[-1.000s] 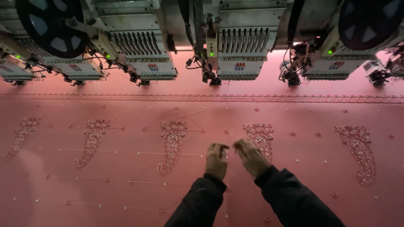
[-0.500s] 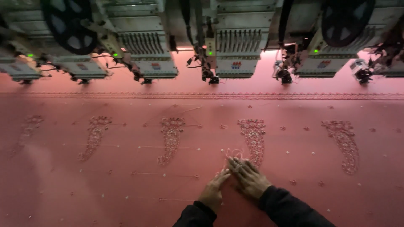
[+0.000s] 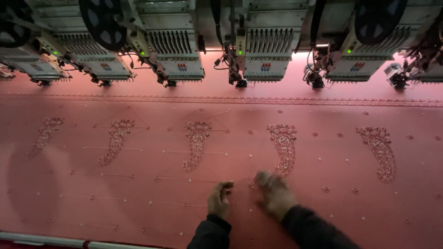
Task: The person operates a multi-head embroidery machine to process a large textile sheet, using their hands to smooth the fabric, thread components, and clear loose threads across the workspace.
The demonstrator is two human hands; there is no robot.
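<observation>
A: Head view: left hand (image 3: 219, 199) curled, pinching at a thread I think; right hand (image 3: 276, 195) blurred, fingers spread flat on near pink fabric (image 3: 138, 184).
B: Risk?
A: Tugging could pucker the paisley motif (image 3: 284, 148) just beyond.

Pink embroidered fabric (image 3: 138, 184), seemingly machine-bed-borne

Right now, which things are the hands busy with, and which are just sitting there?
Busy with:
- left hand, fingers pinched at a thin thread on the cloth
- right hand, blurred, spread on the cloth
- pink embroidered fabric

Just sitting there:
- row of embroidery machine heads
- black reels
- paisley motif
</observation>
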